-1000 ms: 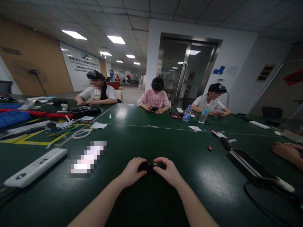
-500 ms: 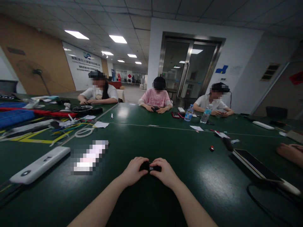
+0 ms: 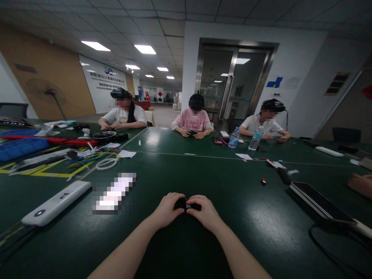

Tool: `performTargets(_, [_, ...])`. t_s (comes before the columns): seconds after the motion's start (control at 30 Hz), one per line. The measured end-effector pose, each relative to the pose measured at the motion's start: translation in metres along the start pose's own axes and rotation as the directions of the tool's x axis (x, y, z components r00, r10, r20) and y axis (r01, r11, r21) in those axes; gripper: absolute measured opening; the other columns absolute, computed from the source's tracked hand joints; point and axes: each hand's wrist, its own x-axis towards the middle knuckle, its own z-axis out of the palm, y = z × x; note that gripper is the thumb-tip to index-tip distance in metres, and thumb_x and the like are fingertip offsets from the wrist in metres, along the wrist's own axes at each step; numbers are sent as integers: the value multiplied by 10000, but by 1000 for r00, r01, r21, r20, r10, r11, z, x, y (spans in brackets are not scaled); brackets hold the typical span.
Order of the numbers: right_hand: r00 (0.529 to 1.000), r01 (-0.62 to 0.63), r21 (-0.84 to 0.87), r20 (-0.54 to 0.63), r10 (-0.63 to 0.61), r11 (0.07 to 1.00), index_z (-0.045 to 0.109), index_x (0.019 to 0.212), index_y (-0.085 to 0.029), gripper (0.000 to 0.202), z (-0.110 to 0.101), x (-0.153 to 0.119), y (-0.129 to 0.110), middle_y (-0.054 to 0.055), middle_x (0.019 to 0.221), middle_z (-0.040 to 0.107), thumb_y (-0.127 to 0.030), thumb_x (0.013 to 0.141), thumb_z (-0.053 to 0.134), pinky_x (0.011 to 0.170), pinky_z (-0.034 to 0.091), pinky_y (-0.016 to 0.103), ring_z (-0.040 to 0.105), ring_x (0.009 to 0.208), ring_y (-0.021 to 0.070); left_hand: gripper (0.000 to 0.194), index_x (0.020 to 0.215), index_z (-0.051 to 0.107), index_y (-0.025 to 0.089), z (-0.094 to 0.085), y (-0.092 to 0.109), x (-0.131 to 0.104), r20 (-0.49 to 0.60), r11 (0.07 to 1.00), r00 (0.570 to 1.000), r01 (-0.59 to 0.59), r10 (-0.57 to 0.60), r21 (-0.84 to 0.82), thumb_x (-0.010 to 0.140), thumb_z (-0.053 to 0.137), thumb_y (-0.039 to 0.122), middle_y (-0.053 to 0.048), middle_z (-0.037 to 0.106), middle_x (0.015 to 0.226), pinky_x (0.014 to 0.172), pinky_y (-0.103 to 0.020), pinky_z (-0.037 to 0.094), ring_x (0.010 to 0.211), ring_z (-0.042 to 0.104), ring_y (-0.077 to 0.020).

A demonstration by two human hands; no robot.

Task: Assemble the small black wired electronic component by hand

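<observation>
Between my two hands is a small black object (image 3: 180, 203) with a lighter grey patch near its middle; its kind cannot be made out. The fingers and thumb of my left hand (image 3: 166, 211) are closed around its left end. On its right end, my right hand (image 3: 205, 212) grips it the same way, fingertips almost meeting those of the left. Both hands are low over the green table (image 3: 162, 248), and the fingers cover much of the object. A phone with a blurred bright screen (image 3: 114, 193) lies to the left of my left hand.
A white power bank-like device (image 3: 58, 203) with a cable lies at left, near tangled cables (image 3: 84, 161) and a blue tray (image 3: 23, 149). A small red item (image 3: 263, 181), a dark-screened device (image 3: 319, 201) and two bottles (image 3: 255, 138) are at right. Several people sit around the table.
The view has turned slightly left, so everything sits a little further right in the picture. Both hands keep their hold on the black object, with hardly any change in the fingers.
</observation>
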Motion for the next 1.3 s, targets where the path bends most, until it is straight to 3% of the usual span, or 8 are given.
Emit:
performTargets(0.53, [998,48,13,-27,-48,999,666,931,-273,245,1,2,2,3,1069,608,-273,686,667,942,370,364,522,1049,194,399,1128,540,233,1,2,1,-10,1000,1000,-17,17,2,736,609,241,-55,589,1143,938,-378,374,1078,500,-239])
performTargets(0.73, [1000,-1,-13,-11,1,1000,661,927,-283,244,1,0,-1,0,1091,594,-295,683,670,950,353,401,501,1073,206,409,1140,529,234,0,1,0,4,1000,1000,-10,10,5,741,616,258,-54,577,1157,947,-379,371,1093,490,-239])
performTargets(1.1, [1000,26,-27,3,-26,999,655,940,-291,246,-1,-1,-2,7,1105,599,-312,695,656,965,339,418,486,1099,214,397,1126,545,239,-2,5,0,6,1000,1000,14,-14,-13,733,602,255,-56,586,1149,948,-384,368,1093,493,-244])
performTargets(1.3, [999,26,25,-31,-26,999,653,958,-286,206,0,1,-1,4,1026,639,-330,797,533,897,406,356,542,1013,185,410,1128,545,233,-3,5,-1,6,1000,1000,14,-14,-22,726,617,268,-57,584,1151,950,-377,374,1097,494,-238])
